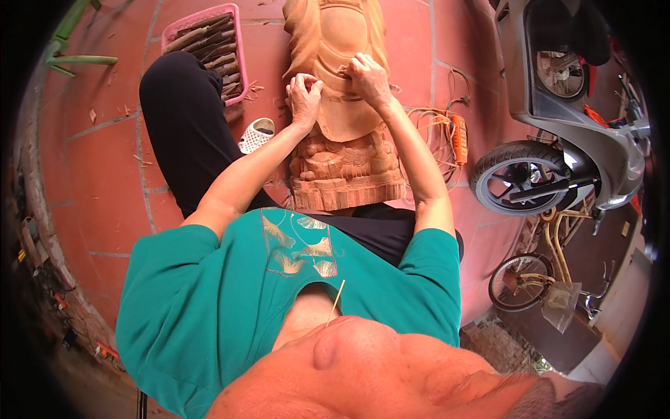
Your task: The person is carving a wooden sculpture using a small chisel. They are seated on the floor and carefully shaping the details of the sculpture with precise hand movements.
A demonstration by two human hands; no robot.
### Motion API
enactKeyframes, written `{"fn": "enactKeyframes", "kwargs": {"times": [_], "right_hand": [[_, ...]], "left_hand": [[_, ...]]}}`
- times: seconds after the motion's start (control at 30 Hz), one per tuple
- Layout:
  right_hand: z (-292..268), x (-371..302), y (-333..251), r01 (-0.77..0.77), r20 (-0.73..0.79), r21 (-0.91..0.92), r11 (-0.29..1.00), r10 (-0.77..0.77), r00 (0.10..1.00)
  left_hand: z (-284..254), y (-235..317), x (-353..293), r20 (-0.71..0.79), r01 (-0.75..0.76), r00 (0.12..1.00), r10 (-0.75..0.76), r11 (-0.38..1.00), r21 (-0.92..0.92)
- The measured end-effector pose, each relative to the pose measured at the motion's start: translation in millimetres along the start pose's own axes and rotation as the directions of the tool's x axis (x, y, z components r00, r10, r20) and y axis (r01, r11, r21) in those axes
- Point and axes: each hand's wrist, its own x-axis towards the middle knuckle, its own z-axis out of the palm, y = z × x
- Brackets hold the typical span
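Lying in basket [242, 56] near carving [342, 115]: tools [211, 42].

Left hand [305, 101] and right hand [368, 80] at a wooden carving [342, 119] — pink basket [241, 56] (tools [209, 45] inside) off left.

Wore loose teal-grn. top [202, 307] w/ cream/gold fan-leaf print [321, 248], approx. rect., thinly outlined in dk. tone. Had short slvs. [436, 269] either side of print, rounded neckline [317, 283] nr. it, plus plain blk. trousers [185, 126] beyond it.
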Motion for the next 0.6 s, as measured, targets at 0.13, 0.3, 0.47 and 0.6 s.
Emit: {"fn": "enactKeyframes", "kwargs": {"times": [0.13,0.3,0.47,0.6], "right_hand": [[-13.9,-10.0,16.4,-0.037,0.101,-0.117,0.992,0.049,0.994],[-41.4,-16.3,21.3,-0.366,0.027,-0.072,0.928,0.369,0.929],[-43.0,-2.3,-14.6,-0.718,-0.126,0.246,0.651,0.756,0.642],[-11.1,-7.3,-36.1,-0.637,-0.129,0.629,0.446,0.867,0.481]], "left_hand": [[-0.3,7.6,-4.5,0.002,0.007,1.000,-0.007,1.000,0.014],[-4.0,11.4,-4.8,-0.009,-0.023,1.000,0.023,1.000,0.008],[-10.8,33.1,-0.6,0.052,-0.208,0.976,0.213,0.973,-0.099],[-25.5,84.4,-6.9,0.258,-0.234,0.916,0.308,0.931,-0.278]]}}
